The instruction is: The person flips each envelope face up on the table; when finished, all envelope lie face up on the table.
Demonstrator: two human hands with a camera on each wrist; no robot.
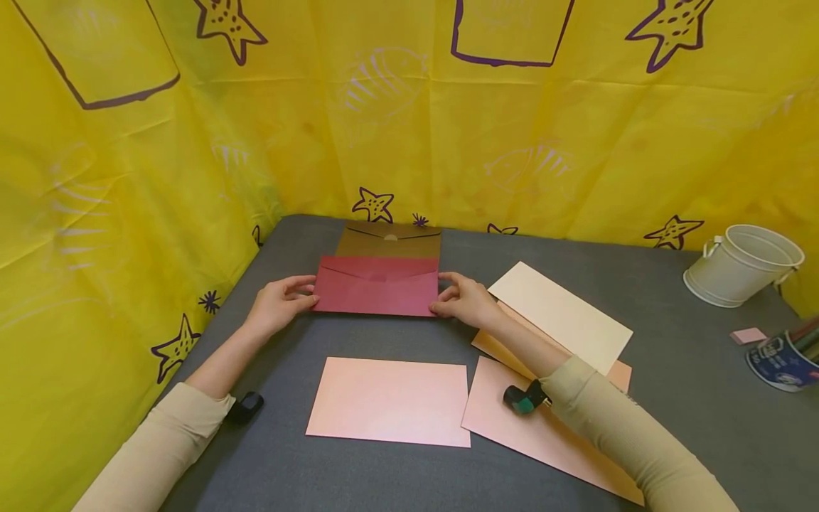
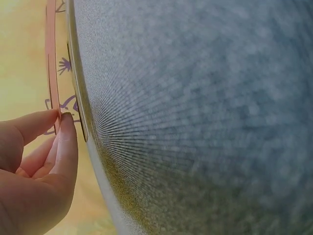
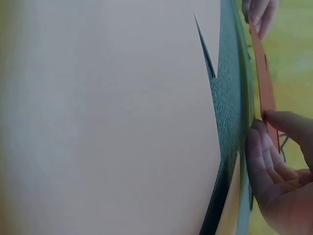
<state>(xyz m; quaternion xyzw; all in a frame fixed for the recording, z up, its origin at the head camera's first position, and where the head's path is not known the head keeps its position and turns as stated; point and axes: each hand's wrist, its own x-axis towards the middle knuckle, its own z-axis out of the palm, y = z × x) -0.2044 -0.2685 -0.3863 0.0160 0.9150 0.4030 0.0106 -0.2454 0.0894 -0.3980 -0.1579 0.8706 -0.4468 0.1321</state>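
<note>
Two hands pinch the red envelope point(image 1: 377, 286) on the tabletop point(image 1: 678, 370): left hand point(image 1: 279, 304) at its 9 o'clock end, right hand point(image 1: 465, 301) at 3 o'clock, fingers pressed on its edges.

Closed dark red envelope point(image 1: 377, 286) lies flap-up, overlapping a brown envelope point(image 1: 390, 242).

Grey felt-looking surface point(image 1: 672, 370) here. Red envelope point(image 1: 377, 286) sits mid-back, a brown envelope point(image 1: 390, 240) just behind it, pink sheets point(image 1: 390, 400) in front, white bucket point(image 1: 742, 264) way off right.
</note>
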